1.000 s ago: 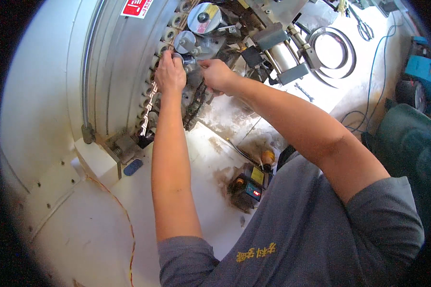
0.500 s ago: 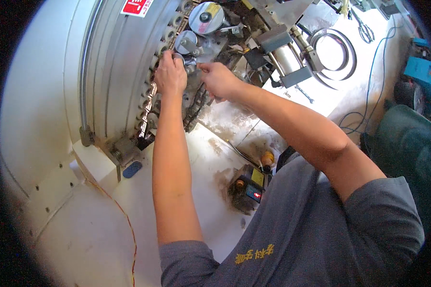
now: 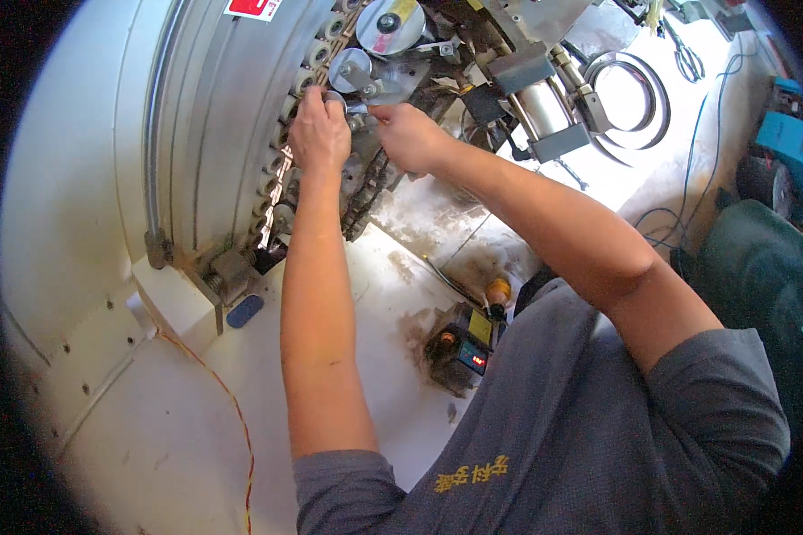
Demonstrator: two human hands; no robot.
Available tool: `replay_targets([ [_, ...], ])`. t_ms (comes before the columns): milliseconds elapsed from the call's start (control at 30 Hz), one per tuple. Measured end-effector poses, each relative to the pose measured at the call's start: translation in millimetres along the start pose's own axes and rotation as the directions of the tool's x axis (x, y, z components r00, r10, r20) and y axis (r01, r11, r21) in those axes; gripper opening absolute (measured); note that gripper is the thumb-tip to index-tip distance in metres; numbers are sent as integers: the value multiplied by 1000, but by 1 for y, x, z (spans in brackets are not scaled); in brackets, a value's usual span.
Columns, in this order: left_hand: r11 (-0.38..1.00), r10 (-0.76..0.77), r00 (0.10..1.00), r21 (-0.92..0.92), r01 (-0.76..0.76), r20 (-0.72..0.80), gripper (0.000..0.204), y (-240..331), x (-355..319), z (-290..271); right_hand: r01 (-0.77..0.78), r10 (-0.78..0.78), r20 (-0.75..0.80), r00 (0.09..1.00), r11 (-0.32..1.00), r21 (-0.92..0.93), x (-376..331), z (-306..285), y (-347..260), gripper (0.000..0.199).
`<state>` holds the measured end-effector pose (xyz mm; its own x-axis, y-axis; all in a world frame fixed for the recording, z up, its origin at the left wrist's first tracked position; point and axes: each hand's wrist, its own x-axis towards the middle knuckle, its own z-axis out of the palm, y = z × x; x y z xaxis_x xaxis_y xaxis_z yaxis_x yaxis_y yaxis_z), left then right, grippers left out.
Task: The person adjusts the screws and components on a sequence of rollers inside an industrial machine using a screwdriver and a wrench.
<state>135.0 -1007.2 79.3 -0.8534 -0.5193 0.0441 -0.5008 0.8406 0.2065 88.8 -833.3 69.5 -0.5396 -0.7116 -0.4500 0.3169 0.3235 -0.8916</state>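
Note:
At the machine's row of rollers, my left hand (image 3: 321,134) is closed, its thumb and fingers at the edge of a small metal wheel (image 3: 335,99). My right hand (image 3: 412,138) is a fist just to the right of it. Between the two hands shows a short silvery metal piece (image 3: 357,109); whether it is a tool or part of the machine I cannot tell. What lies inside the right fist is hidden. Beyond my hands sit a grey disc (image 3: 351,69) on a bracket and a larger disc (image 3: 390,25) with yellow and pink patches.
A curved grey metal wall (image 3: 183,134) rises at the left, with small rollers (image 3: 305,82) along it. A cylinder unit (image 3: 540,107) stands at the right, near metal rings (image 3: 632,100) and scissors (image 3: 687,61). Nearer me are a box with a lit display (image 3: 471,359) and a blue oval object (image 3: 245,310).
The view has shifted slightly. Both hands remain at the small wheel, and the right fist has moved a little away from me.

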Motion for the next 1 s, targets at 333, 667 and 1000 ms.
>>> replay_targets([
  [333, 1000, -9, 1000, -8, 9, 27, 37, 0, -2, -6, 99, -103, -17, 995, 981, -164, -12, -1, -2, 40],
  [667, 1000, 17, 1000, -24, -16, 26, 39, 3, 2, -4, -95, 77, 103, 992, 978, 184, -6, -13, -16, 42],
  [1000, 1000, 18, 999, -14, -17, 30, 39, 0, 3, -7, -79, 58, 141, 988, 986, 145, -7, -17, -11, 50],
])
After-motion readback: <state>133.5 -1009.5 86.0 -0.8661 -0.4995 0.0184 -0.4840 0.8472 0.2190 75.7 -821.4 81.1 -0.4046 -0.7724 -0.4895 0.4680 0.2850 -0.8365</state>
